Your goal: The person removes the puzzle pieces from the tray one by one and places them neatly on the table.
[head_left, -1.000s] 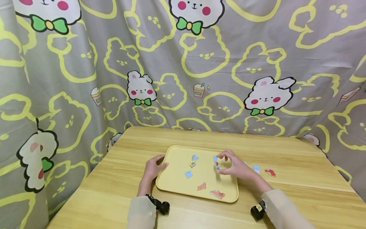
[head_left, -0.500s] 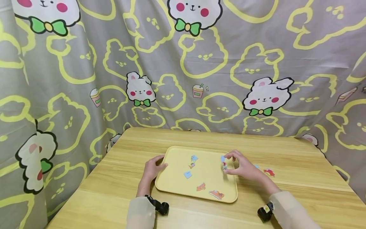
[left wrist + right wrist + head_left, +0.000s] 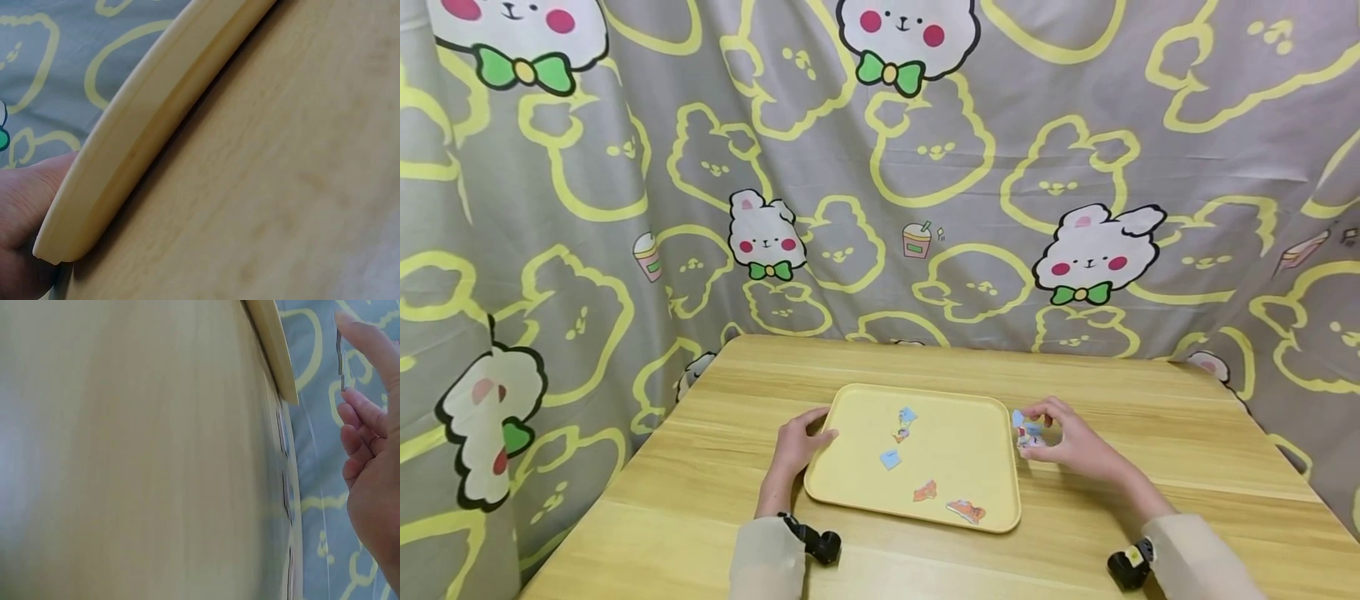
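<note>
My left hand point(image 3: 797, 442) holds the left rim of a yellow tray point(image 3: 958, 442); the left wrist view shows the hand point(image 3: 25, 212) at the tray's edge point(image 3: 144, 125). Just off the tray's right side, my right hand point(image 3: 1071, 437) pinches a flat printed puzzle piece point(image 3: 1020, 429) between thumb and finger. In the right wrist view that puzzle piece point(image 3: 339, 353) appears edge-on as two thin parts, above the table. On the tray lie a blue-and-yellow cluster point(image 3: 904, 423), a blue piece point(image 3: 891, 459) and two orange pieces point(image 3: 925, 491).
Several flat pieces lie on the wooden table point(image 3: 700, 483) right of the tray, seen edge-on in the right wrist view; my right hand mostly hides them in the head view. A patterned curtain point(image 3: 850, 167) stands behind the table and on both sides.
My right hand has carried the pinched puzzle piece rightward, from above the tray to beyond its right rim. It now covers the red piece on the table. My left hand stays on the tray.
</note>
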### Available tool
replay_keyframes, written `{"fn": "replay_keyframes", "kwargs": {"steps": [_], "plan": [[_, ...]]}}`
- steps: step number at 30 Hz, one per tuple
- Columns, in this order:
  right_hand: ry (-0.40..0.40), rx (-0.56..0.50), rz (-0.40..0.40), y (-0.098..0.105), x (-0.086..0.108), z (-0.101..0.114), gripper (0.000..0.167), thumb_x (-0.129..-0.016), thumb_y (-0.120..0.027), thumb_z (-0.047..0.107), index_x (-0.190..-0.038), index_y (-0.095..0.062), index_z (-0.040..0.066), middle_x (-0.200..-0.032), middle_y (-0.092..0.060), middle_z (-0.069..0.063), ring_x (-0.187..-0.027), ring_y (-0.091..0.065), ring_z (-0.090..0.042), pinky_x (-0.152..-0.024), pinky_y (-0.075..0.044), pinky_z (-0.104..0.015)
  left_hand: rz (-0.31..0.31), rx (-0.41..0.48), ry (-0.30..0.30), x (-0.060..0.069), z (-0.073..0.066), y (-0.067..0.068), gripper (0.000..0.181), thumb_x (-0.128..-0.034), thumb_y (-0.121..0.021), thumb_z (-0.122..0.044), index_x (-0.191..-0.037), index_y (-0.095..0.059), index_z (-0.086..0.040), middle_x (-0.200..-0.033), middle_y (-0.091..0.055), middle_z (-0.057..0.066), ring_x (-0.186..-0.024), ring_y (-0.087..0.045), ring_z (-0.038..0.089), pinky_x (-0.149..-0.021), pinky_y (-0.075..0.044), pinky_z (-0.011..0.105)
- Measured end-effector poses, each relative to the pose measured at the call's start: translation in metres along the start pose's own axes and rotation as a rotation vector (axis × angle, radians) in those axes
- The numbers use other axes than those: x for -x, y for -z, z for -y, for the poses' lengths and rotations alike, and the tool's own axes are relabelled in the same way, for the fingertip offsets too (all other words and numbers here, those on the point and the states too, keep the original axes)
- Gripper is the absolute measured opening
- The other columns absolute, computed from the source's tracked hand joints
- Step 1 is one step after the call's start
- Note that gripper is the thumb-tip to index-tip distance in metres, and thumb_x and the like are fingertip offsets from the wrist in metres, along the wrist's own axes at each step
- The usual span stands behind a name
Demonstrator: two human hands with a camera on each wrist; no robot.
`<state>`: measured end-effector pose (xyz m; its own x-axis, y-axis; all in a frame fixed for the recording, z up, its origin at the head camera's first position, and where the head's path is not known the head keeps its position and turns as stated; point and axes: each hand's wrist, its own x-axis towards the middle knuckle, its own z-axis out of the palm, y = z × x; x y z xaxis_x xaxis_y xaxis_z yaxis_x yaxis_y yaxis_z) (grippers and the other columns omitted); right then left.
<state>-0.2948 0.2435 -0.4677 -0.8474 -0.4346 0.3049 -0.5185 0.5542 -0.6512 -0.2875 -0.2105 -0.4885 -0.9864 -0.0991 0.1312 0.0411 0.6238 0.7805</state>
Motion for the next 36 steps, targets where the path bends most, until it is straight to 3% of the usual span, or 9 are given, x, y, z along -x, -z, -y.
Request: {"fn": "replay_keyframes", "kwargs": {"steps": [17,24,31,36], "plan": [[-0.009,0.065,-0.068,0.031,0.031,-0.021,0.049,-0.078,-0.083,0.020,-0.120,-0.061,0.006,-0.108,-0.052,-0.004,-0.089,-0.038,-0.005,-0.062,-0.043,-0.021,0.004,-0.009,-0.011,0.000,-0.001,0.002,0.045,-0.0872,-0.074,-0.017,-0.130,-0.064,-0.010,-0.137,-0.060,0.017,-0.133,-0.050,0.039,-0.112,-0.042,0.052],[-0.058,0.050,-0.056,0.043,0.042,-0.027,0.048,-0.081,-0.080,0.020,-0.122,-0.059,0.005,-0.110,-0.049,-0.003,-0.089,-0.038,-0.005,-0.066,-0.049,-0.020,0.005,0.012,-0.008,0.001,-0.001,0.002,0.045,-0.0871,-0.074,-0.017,-0.130,-0.064,-0.010,-0.137,-0.060,0.017,-0.134,-0.050,0.038,-0.112,-0.042,0.052],[-0.098,0.134,-0.077,0.055,0.054,-0.031,0.051,-0.081,-0.080,0.024,-0.124,-0.060,0.005,-0.109,-0.052,-0.002,-0.089,-0.038,-0.001,-0.064,-0.036,-0.021,0.009,0.008,-0.006,0.002,-0.001,0.002,0.045,-0.0874,-0.074,-0.018,-0.131,-0.064,-0.010,-0.138,-0.060,0.017,-0.133,-0.050,0.039,-0.111,-0.042,0.053],[-0.129,0.162,-0.084,0.064,0.063,-0.034,0.052,-0.081,-0.080,0.025,-0.125,-0.060,0.005,-0.111,-0.052,-0.003,-0.088,-0.037,0.000,-0.062,-0.034,-0.021,0.009,0.013,-0.005,0.002,-0.001,0.002,0.045,-0.0876,-0.074,-0.017,-0.131,-0.063,-0.010,-0.138,-0.060,0.017,-0.133,-0.050,0.039,-0.111,-0.043,0.052]]}}
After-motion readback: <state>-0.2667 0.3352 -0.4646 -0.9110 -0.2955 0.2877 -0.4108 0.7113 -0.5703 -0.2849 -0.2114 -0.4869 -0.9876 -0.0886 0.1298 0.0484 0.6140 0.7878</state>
